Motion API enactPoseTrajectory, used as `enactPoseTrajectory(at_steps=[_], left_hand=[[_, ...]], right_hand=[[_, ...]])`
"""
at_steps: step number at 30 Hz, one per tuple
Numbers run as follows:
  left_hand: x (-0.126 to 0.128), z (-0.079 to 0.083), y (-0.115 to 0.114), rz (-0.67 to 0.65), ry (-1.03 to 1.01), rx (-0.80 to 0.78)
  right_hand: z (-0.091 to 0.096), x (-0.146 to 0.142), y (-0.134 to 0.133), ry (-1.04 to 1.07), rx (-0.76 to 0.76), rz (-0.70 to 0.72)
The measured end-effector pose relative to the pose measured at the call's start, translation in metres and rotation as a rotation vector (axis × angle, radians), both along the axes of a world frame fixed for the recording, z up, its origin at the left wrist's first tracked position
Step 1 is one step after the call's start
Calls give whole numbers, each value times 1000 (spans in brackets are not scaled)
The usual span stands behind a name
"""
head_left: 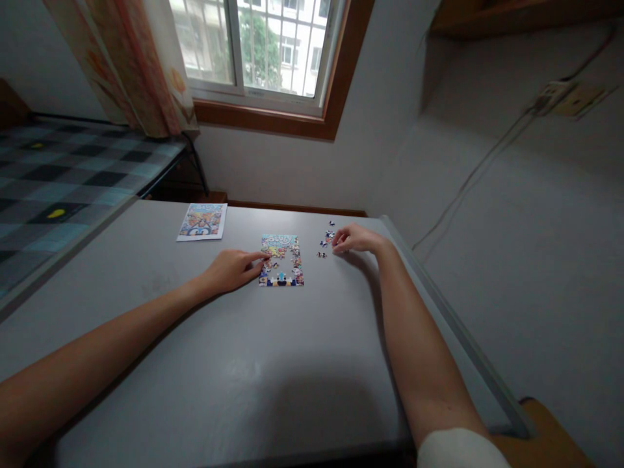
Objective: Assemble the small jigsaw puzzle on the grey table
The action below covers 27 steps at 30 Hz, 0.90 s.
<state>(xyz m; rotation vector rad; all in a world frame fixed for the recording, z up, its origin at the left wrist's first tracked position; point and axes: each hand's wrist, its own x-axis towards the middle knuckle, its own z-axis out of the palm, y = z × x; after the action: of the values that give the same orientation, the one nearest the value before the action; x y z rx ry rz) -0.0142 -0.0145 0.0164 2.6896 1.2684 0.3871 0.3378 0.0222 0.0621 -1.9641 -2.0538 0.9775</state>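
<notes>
A partly assembled jigsaw puzzle (297, 260) lies flat on the table, its colourful border joined around a gap in the middle. My left hand (233, 268) rests at its left edge, index finger stretched onto the pieces and the thumb apart below. To the right, my right hand (357, 238) is lowered beside a small scatter of loose puzzle pieces (329, 235). Its fingers are bent and drawn together with the tips down by the pieces; whatever they hold, if anything, is hidden. Two more pieces (322, 255) lie just left of those fingertips.
A printed reference picture (202, 222) lies at the back left of the grey table (234, 364). A raised rail (453, 312) runs along the table's right side near the wall. Beyond the left edge is a bed with a checked cover (88, 159). A barred window (263, 52) is behind.
</notes>
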Motion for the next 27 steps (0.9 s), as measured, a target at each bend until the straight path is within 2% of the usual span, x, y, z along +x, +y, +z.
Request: enactPoseTrajectory(at_steps=[3,7,27], left_hand=[[0,1,-1,7,3,-8],[0,0,0,6,8,-5],[0,3,-1,-4,-1,-22]], right_hand=[[-3,-9,2,-2,-10,119],[-6,-20,3,-23,-36,188],[-8,-27,2,-4,-30,147]])
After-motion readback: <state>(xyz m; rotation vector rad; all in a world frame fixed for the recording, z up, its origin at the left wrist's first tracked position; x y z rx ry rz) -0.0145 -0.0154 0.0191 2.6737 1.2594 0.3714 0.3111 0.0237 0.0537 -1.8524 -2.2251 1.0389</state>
